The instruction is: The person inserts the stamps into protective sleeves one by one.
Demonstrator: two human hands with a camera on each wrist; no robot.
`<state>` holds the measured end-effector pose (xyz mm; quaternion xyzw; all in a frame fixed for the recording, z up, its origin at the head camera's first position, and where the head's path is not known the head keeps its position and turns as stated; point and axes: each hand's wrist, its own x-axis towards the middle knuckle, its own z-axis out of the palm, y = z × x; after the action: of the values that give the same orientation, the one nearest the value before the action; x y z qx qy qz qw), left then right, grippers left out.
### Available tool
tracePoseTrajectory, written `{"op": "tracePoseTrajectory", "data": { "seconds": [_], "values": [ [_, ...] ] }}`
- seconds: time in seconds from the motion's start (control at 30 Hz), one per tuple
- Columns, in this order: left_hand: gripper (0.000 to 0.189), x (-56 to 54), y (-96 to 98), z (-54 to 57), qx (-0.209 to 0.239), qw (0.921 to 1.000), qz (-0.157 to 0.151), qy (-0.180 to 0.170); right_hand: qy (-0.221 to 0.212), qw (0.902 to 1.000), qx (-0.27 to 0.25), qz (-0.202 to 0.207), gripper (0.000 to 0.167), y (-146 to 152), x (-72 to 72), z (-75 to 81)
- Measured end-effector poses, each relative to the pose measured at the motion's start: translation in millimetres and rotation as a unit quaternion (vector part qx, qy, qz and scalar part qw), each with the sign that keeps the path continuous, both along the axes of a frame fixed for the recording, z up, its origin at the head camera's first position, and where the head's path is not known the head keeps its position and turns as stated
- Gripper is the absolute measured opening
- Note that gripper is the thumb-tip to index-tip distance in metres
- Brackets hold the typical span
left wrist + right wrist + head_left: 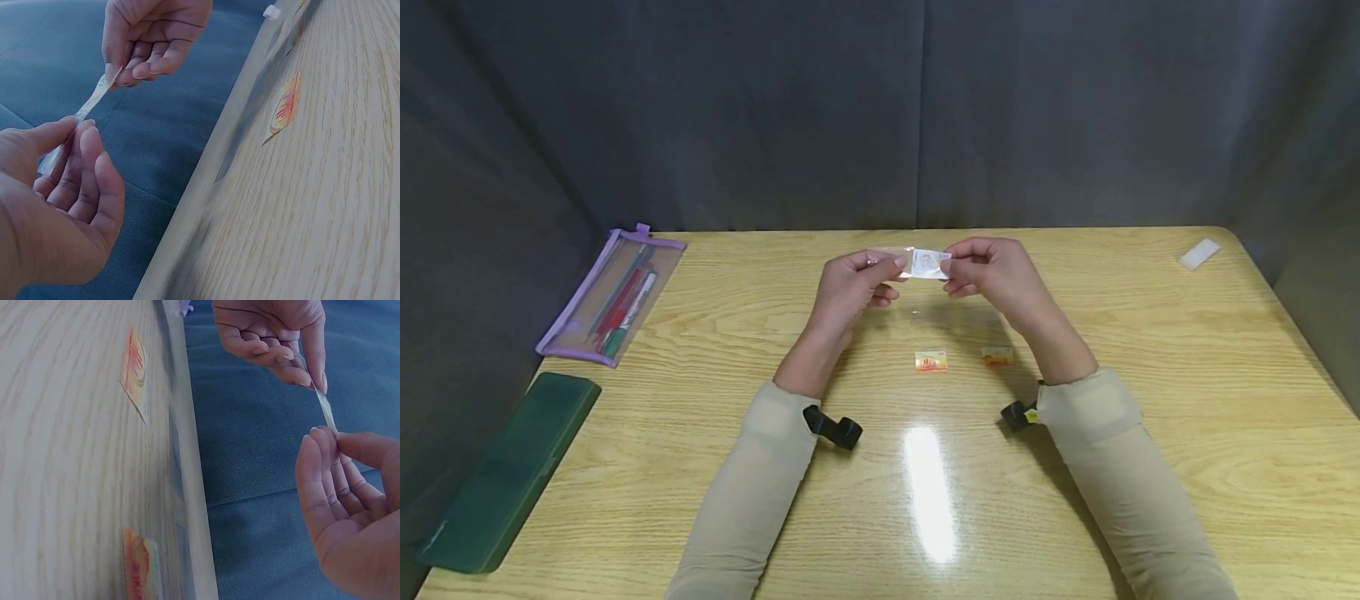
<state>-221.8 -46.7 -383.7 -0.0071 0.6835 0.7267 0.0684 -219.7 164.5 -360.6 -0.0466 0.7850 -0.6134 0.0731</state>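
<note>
Between the two hands, above the table, is a small pale stamp-like paper [930, 264] with a clear plastic sleeve [891, 251] extending from its left side. The left hand [850, 287] pinches the sleeve end between thumb and fingers. At the paper's other end, the right hand [996, 273] pinches with thumb and forefinger; its other fingers are loosely bent. Both wrist views show the strip nearly edge-on. Below the hands, two orange-and-yellow stamps lie on the table, a left stamp [931, 361] and a right stamp [997, 357], with perforated edges visible from the right wrist.
On the wooden table [1150, 467], a purple-edged clear zip pouch [625, 300] with pens lies at left, behind a dark green case [512, 471]. A small whitish rectangular piece [1199, 254] lies at the far right corner. Dark curtains [775, 117] stand behind the table.
</note>
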Motion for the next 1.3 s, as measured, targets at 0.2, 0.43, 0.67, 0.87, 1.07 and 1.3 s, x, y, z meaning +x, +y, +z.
{"op": "tracePoseTrajectory", "data": {
  "seconds": [0.2, 0.43, 0.67, 0.87, 1.07, 1.3],
  "values": [
    [0.020, -0.1, -0.9, -0.6, -0.008, 1.0000, -0.003, 0.001, -0.005, 1.0000, 0.000, 0.006, 0.024, -0.2, 1.2, 1.3],
    [0.019, 0.8, -0.8, 0.8, -0.013, 0.9999, -0.007, 0.001, -0.007, 1.0000, 0.000, 0.005, 0.024, -0.8, 1.9, 2.0],
    [0.020, 0.7, 0.5, 1.7, -0.017, 0.9998, -0.005, 0.006, 0.004, 1.0000, -0.002, -0.002, 0.025, -1.4, 1.1, 1.2],
    [0.022, 1.7, 1.6, 1.6, -0.019, 0.9998, -0.010, 0.004, 0.010, 0.9997, -0.010, -0.019, 0.023, -4.6, 1.2, -0.2],
    [0.024, 1.5, 1.5, 1.9, -0.019, 0.9997, -0.011, 0.004, 0.008, 0.9997, -0.005, -0.022, 0.020, -5.2, 0.9, -0.6],
    [0.022, 1.4, 0.8, 1.5, -0.015, 0.9997, -0.009, 0.015, 0.005, 0.9998, -0.010, -0.017, 0.019, -3.9, 1.0, -0.9]
  ]
}}
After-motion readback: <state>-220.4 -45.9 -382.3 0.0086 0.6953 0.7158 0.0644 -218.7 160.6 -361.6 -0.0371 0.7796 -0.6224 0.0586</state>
